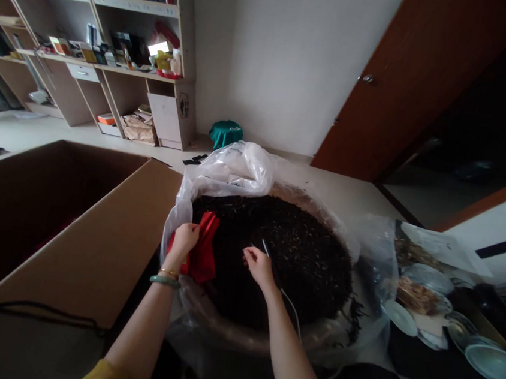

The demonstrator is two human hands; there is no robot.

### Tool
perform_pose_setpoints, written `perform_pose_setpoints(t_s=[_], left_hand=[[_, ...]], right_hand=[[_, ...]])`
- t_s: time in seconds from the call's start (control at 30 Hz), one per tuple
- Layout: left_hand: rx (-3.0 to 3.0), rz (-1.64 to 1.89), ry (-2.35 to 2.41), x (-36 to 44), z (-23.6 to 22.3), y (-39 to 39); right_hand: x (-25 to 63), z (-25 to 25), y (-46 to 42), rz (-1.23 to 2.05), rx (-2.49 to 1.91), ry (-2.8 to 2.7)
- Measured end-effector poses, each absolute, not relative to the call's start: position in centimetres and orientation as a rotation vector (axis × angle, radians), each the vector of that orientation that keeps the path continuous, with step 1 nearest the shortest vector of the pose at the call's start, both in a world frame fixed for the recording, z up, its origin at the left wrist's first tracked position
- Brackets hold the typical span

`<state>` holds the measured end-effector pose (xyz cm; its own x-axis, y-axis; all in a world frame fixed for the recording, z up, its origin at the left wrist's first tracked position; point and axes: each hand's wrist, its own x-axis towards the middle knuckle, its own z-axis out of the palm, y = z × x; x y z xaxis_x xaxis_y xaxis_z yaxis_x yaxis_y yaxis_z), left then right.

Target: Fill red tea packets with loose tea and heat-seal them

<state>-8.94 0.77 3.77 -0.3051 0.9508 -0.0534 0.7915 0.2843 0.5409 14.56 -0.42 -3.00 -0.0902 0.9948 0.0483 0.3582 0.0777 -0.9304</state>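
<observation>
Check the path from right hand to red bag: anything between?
Nothing visible: the gap between the right hand and the red bag is open, above dark shredded material. The left hand grips the bag. A thin pale rod shows beside the right hand, away from the bag.

Left of centre, the left hand (186,238) hides part of the red packet (203,255). Whether the right hand (258,265), near the centre, pinches anything is too small to tell. The left edge crops the cardboard box (94,239), its inside mostly lost in shadow.
</observation>
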Motion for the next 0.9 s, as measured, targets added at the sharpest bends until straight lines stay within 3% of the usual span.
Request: perform_pose_setpoints(t_s=[0.23,0.37,0.6,0.9], left_hand=[[1.617,0.847,2.393,-7.5,4.7,0.2],[1.800,1.212,2.141,-4.7,5.2,-0.6],[1.859,1.145,1.504,0.9,1.9,-1.1],[1.639,1.260,1.635,0.7,-0.1,-0.6]], right_hand=[[14.5,-2.7,-0.4,0.985,-1.370,-1.493],[14.4,-2.3,-0.4,0.756,-1.301,-1.323],[15.4,-2.1,-0.1,0.182,-1.177,-1.487],[14.6,-1.9,-0.4,-0.056,-1.224,-1.558]])
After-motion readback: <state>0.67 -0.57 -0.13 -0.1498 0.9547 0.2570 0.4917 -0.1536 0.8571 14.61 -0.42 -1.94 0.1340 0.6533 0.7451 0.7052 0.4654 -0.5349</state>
